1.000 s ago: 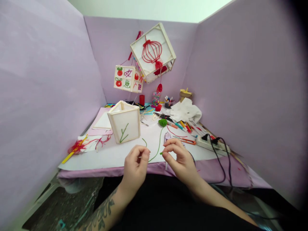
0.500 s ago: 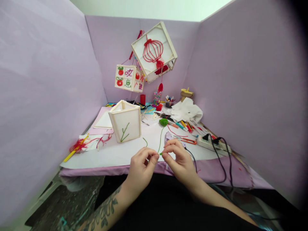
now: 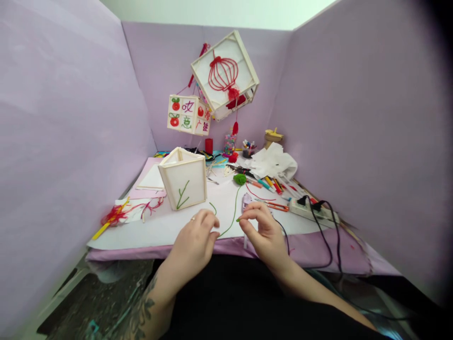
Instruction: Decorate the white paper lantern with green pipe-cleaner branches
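Hanging lanterns (image 3: 224, 75), power strip (image 3: 311, 211) (cables plugged), perhaps tissue (image 3: 273, 163).

A small craft workspace, boxed in on three sides by plain lilac partition walls (image 3: 71, 108). A bench (image 3: 159, 226) covered in white paper over lilac cloth carries handicraft supplies: a heap of coloured marker pens (image 3: 271, 184), a ball of green yarn (image 3: 239, 179), orange-handled scissors (image 3: 278, 206), a white power strip with black plugs (image 3: 311, 211) and a half-built white paper lantern with a pale wooden stick frame (image 3: 184, 178). Two finished square paper lanterns (image 3: 212, 89), decorated in red yarn and coloured characters, hang above the back of the bench.
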A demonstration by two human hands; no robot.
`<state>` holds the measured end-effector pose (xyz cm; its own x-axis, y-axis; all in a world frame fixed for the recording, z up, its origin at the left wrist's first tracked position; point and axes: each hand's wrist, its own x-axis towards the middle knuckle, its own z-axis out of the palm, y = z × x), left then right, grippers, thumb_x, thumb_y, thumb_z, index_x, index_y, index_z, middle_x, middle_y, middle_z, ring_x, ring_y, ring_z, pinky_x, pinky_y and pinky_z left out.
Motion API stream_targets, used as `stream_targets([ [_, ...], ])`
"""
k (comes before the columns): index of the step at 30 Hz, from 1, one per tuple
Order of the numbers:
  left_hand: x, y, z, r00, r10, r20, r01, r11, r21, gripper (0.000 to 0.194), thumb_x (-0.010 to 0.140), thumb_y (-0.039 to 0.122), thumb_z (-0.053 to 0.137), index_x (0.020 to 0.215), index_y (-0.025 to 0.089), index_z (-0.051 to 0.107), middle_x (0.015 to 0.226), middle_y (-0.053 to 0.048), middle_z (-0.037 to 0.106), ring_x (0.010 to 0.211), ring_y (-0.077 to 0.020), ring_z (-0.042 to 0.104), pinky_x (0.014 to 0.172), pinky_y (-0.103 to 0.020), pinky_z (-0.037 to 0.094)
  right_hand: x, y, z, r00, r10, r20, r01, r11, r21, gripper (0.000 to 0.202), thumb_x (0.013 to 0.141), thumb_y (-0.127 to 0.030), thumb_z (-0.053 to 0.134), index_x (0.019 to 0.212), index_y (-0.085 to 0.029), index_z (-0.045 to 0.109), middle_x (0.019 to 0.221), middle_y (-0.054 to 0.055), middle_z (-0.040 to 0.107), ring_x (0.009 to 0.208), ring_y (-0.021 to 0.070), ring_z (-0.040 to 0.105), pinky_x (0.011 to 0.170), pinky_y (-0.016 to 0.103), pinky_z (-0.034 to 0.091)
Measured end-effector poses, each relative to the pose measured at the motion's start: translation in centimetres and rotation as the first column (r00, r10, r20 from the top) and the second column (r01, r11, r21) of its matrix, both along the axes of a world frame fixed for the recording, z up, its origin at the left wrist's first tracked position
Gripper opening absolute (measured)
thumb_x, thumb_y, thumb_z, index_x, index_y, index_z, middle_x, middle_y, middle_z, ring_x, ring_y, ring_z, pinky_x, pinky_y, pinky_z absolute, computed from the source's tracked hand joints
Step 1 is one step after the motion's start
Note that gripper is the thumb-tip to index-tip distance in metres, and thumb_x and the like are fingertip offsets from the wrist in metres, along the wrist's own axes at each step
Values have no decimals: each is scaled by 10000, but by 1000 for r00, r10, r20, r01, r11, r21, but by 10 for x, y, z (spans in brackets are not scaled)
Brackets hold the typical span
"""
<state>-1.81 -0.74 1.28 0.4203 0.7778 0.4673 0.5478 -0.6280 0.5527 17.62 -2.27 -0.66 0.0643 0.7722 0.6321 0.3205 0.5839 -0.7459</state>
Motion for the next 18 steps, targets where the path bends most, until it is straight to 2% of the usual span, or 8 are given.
stream_targets([
  [2,7,-6,2,992,-23,123,23,1000,0,134,879,205,535,1003,192,584,1003,-70,603,870,-177,597,723,-285,493,-4,-1,0,1000,27,0,-27,1000,-13,65,863,-176,607,827,-226,627,905,24,523,884,186,533,829,353,403],
  [4,13,-8,3,967,-25,252,44,996,-72,115,901,253,531,975,194,596,934,-49,612,819,-153,601,641,-235,493,-7,-2,0,999,45,-6,-45,999,-19,60,858,-177,610,824,-224,627,895,23,523,874,185,537,818,351,410],
  [6,17,-7,2,951,-13,310,62,987,-148,131,908,281,526,923,189,619,881,-41,620,790,-145,602,585,-209,480,-10,-3,0,999,52,-1,-52,998,-21,56,852,-180,617,816,-221,627,886,23,521,862,184,537,802,348,417],
  [18,24,-9,-5,936,13,351,70,973,-221,135,885,254,544,820,169,625,795,-31,617,722,-138,585,561,-207,446,-14,-4,-3,997,69,-35,-71,996,-47,74,852,-212,620,779,-219,620,881,27,508,844,186,522,779,348,428],
])
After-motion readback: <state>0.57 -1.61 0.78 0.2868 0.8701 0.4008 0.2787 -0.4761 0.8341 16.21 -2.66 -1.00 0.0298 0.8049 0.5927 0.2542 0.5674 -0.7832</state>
